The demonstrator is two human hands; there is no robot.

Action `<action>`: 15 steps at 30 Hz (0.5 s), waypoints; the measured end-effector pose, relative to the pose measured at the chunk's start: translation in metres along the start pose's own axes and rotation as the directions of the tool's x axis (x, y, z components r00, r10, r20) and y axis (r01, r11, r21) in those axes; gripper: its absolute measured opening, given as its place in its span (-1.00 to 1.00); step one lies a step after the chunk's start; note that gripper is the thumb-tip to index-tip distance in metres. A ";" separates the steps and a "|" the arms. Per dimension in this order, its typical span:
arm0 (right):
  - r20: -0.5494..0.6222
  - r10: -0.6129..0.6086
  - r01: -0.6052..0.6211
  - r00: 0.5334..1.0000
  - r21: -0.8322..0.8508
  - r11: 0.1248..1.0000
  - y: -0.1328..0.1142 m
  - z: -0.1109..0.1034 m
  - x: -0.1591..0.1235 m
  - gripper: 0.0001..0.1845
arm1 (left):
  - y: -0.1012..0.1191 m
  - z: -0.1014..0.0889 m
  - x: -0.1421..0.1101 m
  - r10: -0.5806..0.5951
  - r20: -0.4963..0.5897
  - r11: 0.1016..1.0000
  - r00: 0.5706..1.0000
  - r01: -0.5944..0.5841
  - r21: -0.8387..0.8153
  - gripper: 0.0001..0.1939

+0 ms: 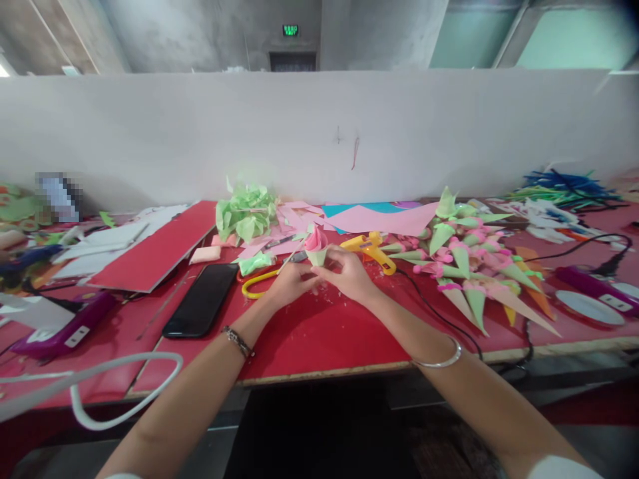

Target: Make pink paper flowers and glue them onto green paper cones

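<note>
A small paper flower (316, 245), with pink folded petals above a pale green cone, stands upright between my hands. My right hand (348, 274) pinches the cone from the right with thumb and fingers. From the left, my left hand (295, 283) is closed at the cone's lower end; its fingertips are partly hidden. Yellow-handled scissors (255, 285) lie beside my left hand, their blades partly covered. Just right of the flower rests a yellow glue gun (369, 249) on the red table (324, 339).
Finished-looking paper cones (469, 259) are heaped at the right. Green crepe paper (247, 213) and pink sheets (384, 218) lie behind. At the left are a black phone (202, 299), a red board (160, 246), a purple power strip (64, 326) and a white cable (124, 359).
</note>
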State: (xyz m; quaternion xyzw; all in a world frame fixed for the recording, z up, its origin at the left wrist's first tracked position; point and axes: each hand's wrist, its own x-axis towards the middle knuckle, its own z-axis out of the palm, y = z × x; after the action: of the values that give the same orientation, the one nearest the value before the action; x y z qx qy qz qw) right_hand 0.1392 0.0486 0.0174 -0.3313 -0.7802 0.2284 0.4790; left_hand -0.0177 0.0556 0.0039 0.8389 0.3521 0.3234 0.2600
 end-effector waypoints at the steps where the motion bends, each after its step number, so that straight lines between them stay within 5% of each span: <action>1: -0.009 0.001 -0.001 1.000 0.000 1.000 0.000 0.000 0.000 -0.83 | 0.000 0.000 0.000 -0.016 0.014 1.000 1.000 0.016 -0.007 -0.72; 5: -0.029 0.001 -0.001 1.000 0.012 1.000 0.000 0.000 0.000 -0.83 | 0.000 0.001 0.000 -0.079 0.088 0.995 0.993 0.084 -0.057 -0.71; 15: 0.026 0.019 -0.017 0.999 -0.072 0.997 0.000 -0.001 0.000 -0.81 | 0.005 -0.002 -0.001 -0.072 0.068 0.994 0.995 0.077 -0.072 -0.71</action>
State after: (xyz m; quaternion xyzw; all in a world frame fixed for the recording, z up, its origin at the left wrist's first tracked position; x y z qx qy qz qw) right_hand 0.1397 0.0487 0.0178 -0.3522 -0.7912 0.2090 0.4541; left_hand -0.0174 0.0526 0.0077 0.8249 0.3622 0.2991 0.3144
